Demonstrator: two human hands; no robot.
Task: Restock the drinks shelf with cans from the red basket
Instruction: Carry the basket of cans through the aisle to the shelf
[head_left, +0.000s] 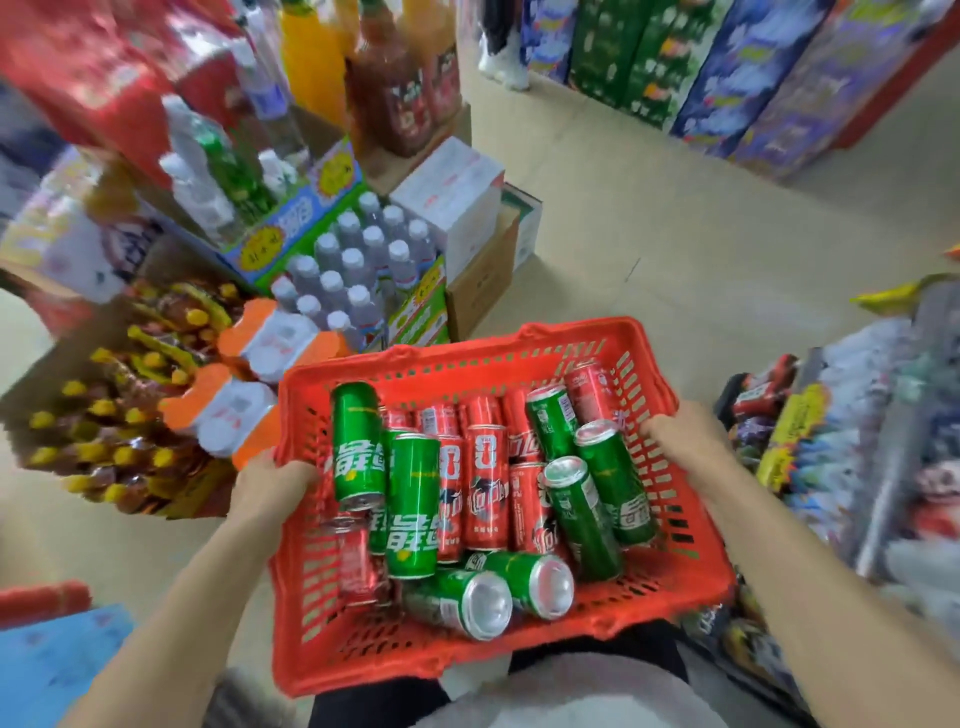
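Observation:
A red plastic basket (519, 343) is held in front of me at waist height, above the shop floor. Inside lie several slim green cans (413, 509) and several slim red cans (485, 488), jumbled on their sides. My left hand (270, 483) grips the basket's left rim. My right hand (680, 441) grips its right rim. No drinks shelf with cans shows clearly in this view.
Stacked goods stand on the floor at left: cases of water bottles (358, 270), yellow-capped bottles (119, 415), white boxes (452, 192). Snack racks (852, 441) line the right side. Boxed goods (727, 67) run along the far right. Beige floor (649, 234) lies open ahead.

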